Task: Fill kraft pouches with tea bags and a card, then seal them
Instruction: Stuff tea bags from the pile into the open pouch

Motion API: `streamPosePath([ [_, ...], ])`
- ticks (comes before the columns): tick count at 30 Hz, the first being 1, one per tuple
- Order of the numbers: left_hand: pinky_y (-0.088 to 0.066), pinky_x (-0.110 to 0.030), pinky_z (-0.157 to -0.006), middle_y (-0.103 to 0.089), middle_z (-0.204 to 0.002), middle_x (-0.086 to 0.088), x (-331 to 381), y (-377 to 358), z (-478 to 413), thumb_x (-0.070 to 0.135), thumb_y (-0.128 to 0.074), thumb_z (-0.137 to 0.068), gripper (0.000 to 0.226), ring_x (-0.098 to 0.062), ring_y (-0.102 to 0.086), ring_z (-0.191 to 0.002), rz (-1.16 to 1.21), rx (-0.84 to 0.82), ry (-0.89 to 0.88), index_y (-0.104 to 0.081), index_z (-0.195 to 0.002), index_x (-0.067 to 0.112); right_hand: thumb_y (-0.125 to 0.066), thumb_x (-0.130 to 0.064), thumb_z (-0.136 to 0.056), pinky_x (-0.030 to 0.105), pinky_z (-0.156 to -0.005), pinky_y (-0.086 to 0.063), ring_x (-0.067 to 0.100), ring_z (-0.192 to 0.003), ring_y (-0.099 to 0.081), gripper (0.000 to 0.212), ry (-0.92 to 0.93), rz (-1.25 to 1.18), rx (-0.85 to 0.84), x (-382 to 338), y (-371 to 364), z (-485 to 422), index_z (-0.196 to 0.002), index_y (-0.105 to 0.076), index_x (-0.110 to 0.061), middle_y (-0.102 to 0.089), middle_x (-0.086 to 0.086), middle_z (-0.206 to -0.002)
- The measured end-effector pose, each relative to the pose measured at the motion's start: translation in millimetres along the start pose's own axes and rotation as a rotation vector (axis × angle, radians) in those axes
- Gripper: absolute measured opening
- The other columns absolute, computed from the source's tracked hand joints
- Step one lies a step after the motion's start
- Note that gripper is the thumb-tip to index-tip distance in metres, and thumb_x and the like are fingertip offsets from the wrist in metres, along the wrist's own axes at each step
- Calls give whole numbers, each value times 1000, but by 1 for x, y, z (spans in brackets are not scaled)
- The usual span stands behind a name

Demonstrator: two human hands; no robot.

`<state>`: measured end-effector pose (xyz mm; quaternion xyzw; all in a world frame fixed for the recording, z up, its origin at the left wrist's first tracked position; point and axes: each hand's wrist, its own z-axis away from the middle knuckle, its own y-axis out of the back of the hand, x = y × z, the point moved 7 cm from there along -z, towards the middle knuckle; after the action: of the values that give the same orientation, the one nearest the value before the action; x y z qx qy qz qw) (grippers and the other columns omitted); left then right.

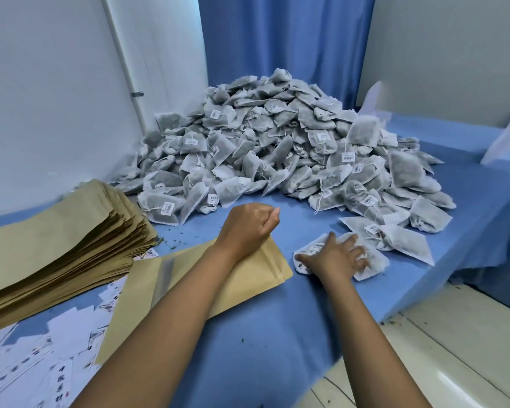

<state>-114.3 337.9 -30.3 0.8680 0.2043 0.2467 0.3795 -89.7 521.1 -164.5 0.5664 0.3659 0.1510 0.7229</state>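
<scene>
A big heap of white tea bags point(262, 148) covers the back of the blue table. One kraft pouch point(195, 293) lies flat in front of me, its zip end pointing right. My left hand point(248, 228) hovers above that end, its fingers curled into a loose fist that holds nothing I can see. My right hand point(339, 254) lies with spread fingers on a small bunch of tea bags point(371, 260) just right of the pouch. Printed white cards point(56, 348) lie scattered at the lower left.
A thick stack of kraft pouches point(59, 240) sits at the left, partly over the cards. The blue table cloth point(277, 334) ends at the right over a white floor point(454, 348). Clear plastic bags point(507, 136) stand at the far right, with a blue curtain behind the heap.
</scene>
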Motion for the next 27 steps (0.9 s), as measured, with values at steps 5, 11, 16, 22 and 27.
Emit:
streamPosePath([
  [5,-22,-31,-54,-33,-54,3,-10,27,3,37,-29,-93,42,-17,-34,-55,25,96,25,-31,-58,15,-69,-46,-73,41,-99,-33,36,-126,-33,73,26,25,17,-9,1,-7,-132,-40,-15,-41,20,-134],
  [11,-23,-27,-50,-30,-52,7,-20,75,7,29,-33,-93,39,-15,-32,-49,-16,265,22,-29,-56,19,-65,-10,-84,34,-69,-50,28,-79,-63,11,317,-1420,-185,-80,31,47,-93,-59,-12,-66,9,-84],
  [16,-32,-35,-50,-33,-52,4,-38,110,13,18,-42,-95,41,-18,-34,-49,36,314,72,-32,-55,16,-62,-13,-80,37,-80,-55,18,-78,-66,20,497,-2022,-780,-151,81,89,-99,-61,-9,-68,7,-83],
  [22,-37,-46,-49,-43,-46,-20,-66,143,35,38,-29,-94,64,-30,-43,-43,225,623,239,-44,-49,-6,-66,-17,-87,21,-81,-52,1,-101,-63,40,837,-999,-863,-199,59,140,-126,-55,-23,-67,-16,-113],
  [27,-26,-31,-46,-31,-43,-6,-37,141,25,30,-34,-95,52,-21,-31,-41,188,509,94,-33,-47,8,-43,-8,-100,18,-83,-46,27,-124,-47,29,811,-387,-774,-206,17,150,-127,-50,-4,-52,12,-134],
])
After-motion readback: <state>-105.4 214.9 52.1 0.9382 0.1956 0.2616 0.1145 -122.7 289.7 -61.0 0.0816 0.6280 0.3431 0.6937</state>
